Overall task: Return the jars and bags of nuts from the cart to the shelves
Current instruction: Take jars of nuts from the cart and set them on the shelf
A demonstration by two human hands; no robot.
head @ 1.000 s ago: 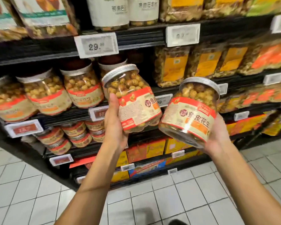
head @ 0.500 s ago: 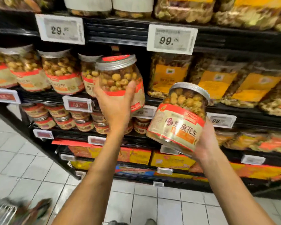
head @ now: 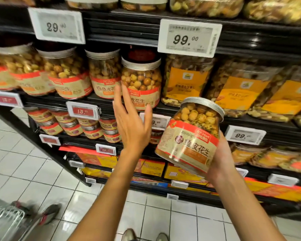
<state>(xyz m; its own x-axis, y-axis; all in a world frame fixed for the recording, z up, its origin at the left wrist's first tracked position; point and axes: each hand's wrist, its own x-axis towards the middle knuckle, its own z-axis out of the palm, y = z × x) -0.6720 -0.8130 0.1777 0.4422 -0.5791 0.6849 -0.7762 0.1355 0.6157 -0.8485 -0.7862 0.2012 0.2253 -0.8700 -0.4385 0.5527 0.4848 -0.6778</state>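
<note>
A clear jar of coated peanuts (head: 141,82) with a silver lid and a red and beige label stands upright on the black shelf (head: 101,100), at the right end of a row of like jars. My left hand (head: 131,122) hovers just below and in front of it, fingers spread and holding nothing. My right hand (head: 221,160) grips a second, tilted jar of the same peanuts (head: 191,136) from below and behind, lower and to the right of the shelved one.
Bags of mixed nuts with yellow labels (head: 186,80) fill the shelf to the right. Small jars (head: 92,126) sit one shelf down, boxes (head: 97,160) below them. Price tags (head: 189,38) line the shelf edges. The cart's wire corner (head: 5,221) shows at bottom left on a white tiled floor.
My left hand has set its jar on the shelf beside the row and let go, drawing back open. The right hand has kept its jar, now lower and nearer.
</note>
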